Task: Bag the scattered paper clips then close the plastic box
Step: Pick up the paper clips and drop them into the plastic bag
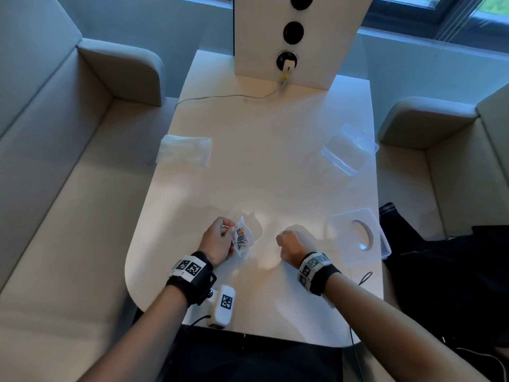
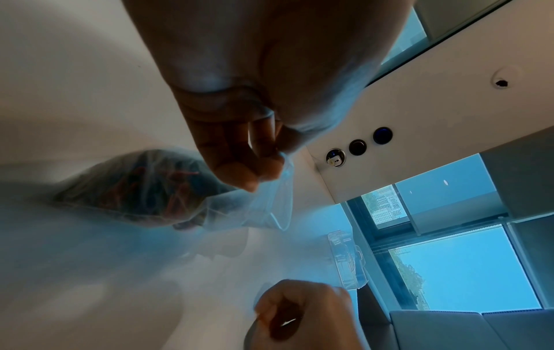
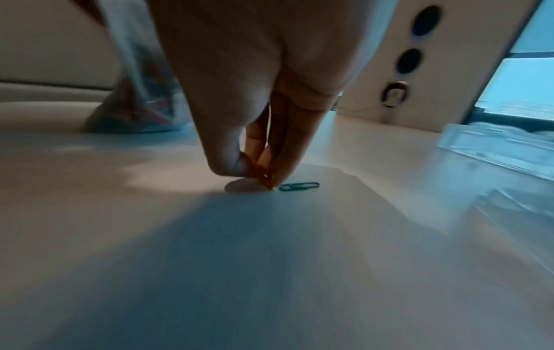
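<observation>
A small clear plastic bag point(image 1: 243, 238) with several coloured paper clips inside stands on the white table point(image 1: 261, 166). My left hand point(image 1: 220, 239) pinches the bag's upper edge point(image 2: 280, 175). My right hand point(image 1: 290, 245) is to its right, fingertips down on the table. In the right wrist view its thumb and fingers pinch an orange paper clip point(image 3: 265, 176) at the surface. A green paper clip point(image 3: 299, 186) lies flat just beside it. The clear plastic box point(image 1: 359, 232) sits to the right of my right hand.
A second clear plastic piece point(image 1: 348, 148) lies at the far right edge of the table. A flat stack of clear bags point(image 1: 184, 151) lies at the far left. A white panel with sockets point(image 1: 289, 37) and a cable point(image 1: 220, 97) stands at the back.
</observation>
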Available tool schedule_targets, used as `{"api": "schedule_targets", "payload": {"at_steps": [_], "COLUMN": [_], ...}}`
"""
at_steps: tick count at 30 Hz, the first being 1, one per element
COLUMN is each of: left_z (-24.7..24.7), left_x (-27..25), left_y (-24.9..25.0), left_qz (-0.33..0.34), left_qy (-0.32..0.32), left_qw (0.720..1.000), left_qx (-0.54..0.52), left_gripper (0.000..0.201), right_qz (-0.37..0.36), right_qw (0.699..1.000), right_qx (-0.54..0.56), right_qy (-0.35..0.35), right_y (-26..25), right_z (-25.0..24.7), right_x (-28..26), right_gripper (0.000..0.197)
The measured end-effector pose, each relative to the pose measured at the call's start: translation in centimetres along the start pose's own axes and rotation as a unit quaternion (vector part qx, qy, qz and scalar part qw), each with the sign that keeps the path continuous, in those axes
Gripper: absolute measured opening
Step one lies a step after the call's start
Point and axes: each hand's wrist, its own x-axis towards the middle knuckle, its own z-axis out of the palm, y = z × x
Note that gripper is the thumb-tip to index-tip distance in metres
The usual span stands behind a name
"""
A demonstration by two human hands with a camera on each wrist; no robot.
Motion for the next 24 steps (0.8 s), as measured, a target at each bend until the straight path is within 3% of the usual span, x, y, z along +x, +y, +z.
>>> {"api": "schedule_targets", "payload": {"at_steps": [3,5,6,7,9,10,11,12,14,15,18,19,24], "left_z": [0.2,0.4,0.5,0.6,0.8,0.9,1.1,1.2,1.6,1.7,2.2,2.4,2.5], "left_x": [-0.1,0.0,0.1,0.2,0.5,0.7,0.8,0.9,1.1,1.2,1.1,1.0,0.6], "left_y": [0.4,0.7,0.8,0.8,0.7,0.6,0.5,0.6,0.7,0.8,1.1,1.3,1.7], "left_qz": [-0.001,0.002,0.002,0.001,-0.005,-0.007,-0.009,-0.009,-0.011,-0.012,-0.013,-0.012,0.002], "left_qy": [-0.010,-0.014,-0.015,-0.016,-0.019,-0.019,-0.017,-0.015,-0.014,-0.015,-0.018,-0.019,-0.027], "left_qw": [1.000,1.000,1.000,1.000,1.000,1.000,1.000,1.000,1.000,1.000,0.999,0.999,1.000], "left_qx": [-0.005,0.000,0.001,-0.004,-0.017,-0.018,-0.017,-0.016,-0.020,-0.023,-0.028,-0.026,0.000], "left_gripper": [0.012,0.010,0.009,0.010,0.012,0.013,0.013,0.014,0.014,0.014,0.015,0.015,0.014], "right_qz": [0.088,0.181,0.227,0.261,0.280,0.278,0.278,0.280,0.289,0.301,0.353,0.361,0.353], "right_qw": [0.985,0.930,0.874,0.791,0.574,0.502,0.466,0.462,0.497,0.540,0.738,0.770,0.828], "right_qx": [0.128,0.282,0.390,0.518,0.751,0.807,0.831,0.835,0.811,0.777,0.558,0.505,0.405], "right_qy": [0.074,0.151,0.179,0.192,0.168,0.141,0.119,0.105,0.105,0.115,0.139,0.145,0.158], "right_y": [2.5,4.2,4.8,5.1,5.6,5.7,6.0,6.2,6.7,6.8,7.1,6.8,4.6], "right_z": [-0.7,-0.5,-0.4,-0.4,-0.1,0.0,0.2,0.1,0.4,0.4,1.2,1.5,1.5], "right_x": [0.4,0.2,-0.2,-0.7,-1.6,-2.1,-2.4,-2.7,-2.8,-2.9,-2.9,-2.7,-1.1], "right_gripper": [0.024,0.016,0.011,0.008,0.010,0.012,0.014,0.016,0.017,0.014,0.010,0.014,0.015]}}
